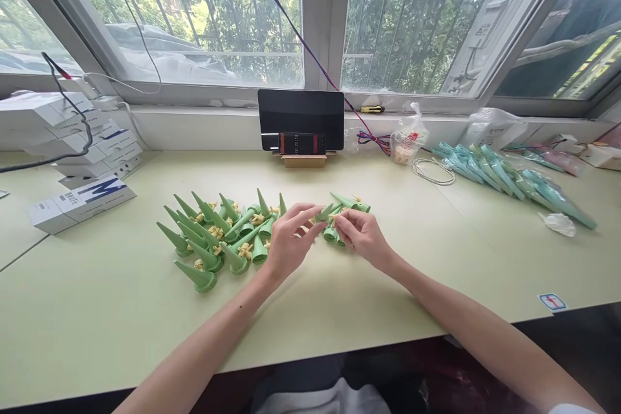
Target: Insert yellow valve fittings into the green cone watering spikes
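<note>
My left hand (pixel 292 237) is closed on a green plastic cone (pixel 324 213), which it holds above the table with the fingers pinched round it. Facing it, my right hand (pixel 361 233) pinches a small yellow piece (pixel 334 217) against or very near the cone; whether the two touch I cannot tell. Left of my hands spreads a group of green cones (pixel 197 276), some upright and some lying over, with small yellow pieces (pixel 245 251) among them. Behind my right hand is a smaller bunch of green cones (pixel 356 205), partly hidden by my fingers.
A phone (pixel 301 143) leans on a dark tablet (pixel 301 113) at the back of the pale table (pixel 291 336). White boxes (pixel 82 204) are stacked at left. Bagged blue-green pieces (pixel 514 174), a coiled white cable (pixel 433 171) and a plastic bag (pixel 408 139) lie at right.
</note>
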Demonstrator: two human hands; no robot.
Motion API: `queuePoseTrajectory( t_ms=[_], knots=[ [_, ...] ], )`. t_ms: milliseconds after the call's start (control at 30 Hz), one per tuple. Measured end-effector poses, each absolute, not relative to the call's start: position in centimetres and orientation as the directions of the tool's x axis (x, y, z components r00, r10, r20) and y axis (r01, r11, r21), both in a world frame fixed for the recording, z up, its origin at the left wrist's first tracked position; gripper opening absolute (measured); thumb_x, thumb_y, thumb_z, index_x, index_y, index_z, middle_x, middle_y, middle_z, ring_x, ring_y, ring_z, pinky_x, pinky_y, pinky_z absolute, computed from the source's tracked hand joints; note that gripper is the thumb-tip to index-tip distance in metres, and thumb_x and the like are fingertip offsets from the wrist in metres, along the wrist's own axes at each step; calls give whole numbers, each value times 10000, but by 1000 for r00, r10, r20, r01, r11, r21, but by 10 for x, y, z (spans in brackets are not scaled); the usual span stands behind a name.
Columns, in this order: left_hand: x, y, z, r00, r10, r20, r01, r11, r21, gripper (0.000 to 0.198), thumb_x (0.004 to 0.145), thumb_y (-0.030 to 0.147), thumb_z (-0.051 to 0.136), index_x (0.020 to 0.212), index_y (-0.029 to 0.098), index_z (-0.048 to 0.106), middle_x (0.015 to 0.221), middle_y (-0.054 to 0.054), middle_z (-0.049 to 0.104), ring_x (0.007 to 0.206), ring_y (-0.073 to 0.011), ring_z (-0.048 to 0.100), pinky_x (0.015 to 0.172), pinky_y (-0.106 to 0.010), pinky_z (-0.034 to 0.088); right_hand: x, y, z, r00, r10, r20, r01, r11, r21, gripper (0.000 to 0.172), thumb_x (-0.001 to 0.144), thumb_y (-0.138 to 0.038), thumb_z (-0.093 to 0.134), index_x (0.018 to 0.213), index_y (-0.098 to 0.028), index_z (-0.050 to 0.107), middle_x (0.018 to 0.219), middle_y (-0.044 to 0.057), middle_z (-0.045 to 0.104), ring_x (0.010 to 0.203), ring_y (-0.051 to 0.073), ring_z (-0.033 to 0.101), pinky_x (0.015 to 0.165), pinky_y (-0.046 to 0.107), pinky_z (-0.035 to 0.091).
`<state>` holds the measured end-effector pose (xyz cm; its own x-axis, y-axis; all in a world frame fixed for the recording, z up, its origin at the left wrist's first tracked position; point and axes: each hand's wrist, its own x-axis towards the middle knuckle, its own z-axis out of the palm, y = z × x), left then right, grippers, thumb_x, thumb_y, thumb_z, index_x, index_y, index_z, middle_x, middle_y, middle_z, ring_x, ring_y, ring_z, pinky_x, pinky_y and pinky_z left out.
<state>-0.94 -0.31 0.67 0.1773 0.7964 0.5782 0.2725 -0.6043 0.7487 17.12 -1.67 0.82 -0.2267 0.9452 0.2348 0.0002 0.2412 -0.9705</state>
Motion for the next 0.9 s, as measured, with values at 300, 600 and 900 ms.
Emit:
queuePoseTrajectory(
  t_ms=[300, 600, 900],
  knots=[
    [-8, -3, 9, 186, 821, 540, 372, -567, 735, 228, 908, 341, 611, 1093, 213, 643, 993, -42, 679, 584, -86, 606, 516, -217, 545, 184, -8, 7, -152, 829, 539, 366, 553, -748, 293, 981, -441, 487, 906, -191, 620, 681, 15, 590, 556, 124, 527, 530, 258, 447],
    [-8, -2, 8, 206, 830, 518, 402, -555, 729, 272, 938, 390, 559, 1132, 218, 643, 981, -41, 622, 601, -81, 556, 548, -212, 540, 199, 2, 7, -318, 679, 661, 459, 721, -520, 195, 982, -374, 523, 1012, -220, 639, 920, 64, 628, 670, 135, 589, 585, 266, 491],
    [-6, -4, 6, 196, 859, 473, 393, -510, 765, 331, 919, 443, 580, 1116, 187, 654, 975, -51, 673, 580, -91, 570, 551, -247, 548, 200, 6, 4, -362, 631, 687, 489, 755, -436, 173, 994, -321, 515, 940, -211, 636, 836, 54, 611, 669, 146, 539, 586, 271, 438]
  ],
)
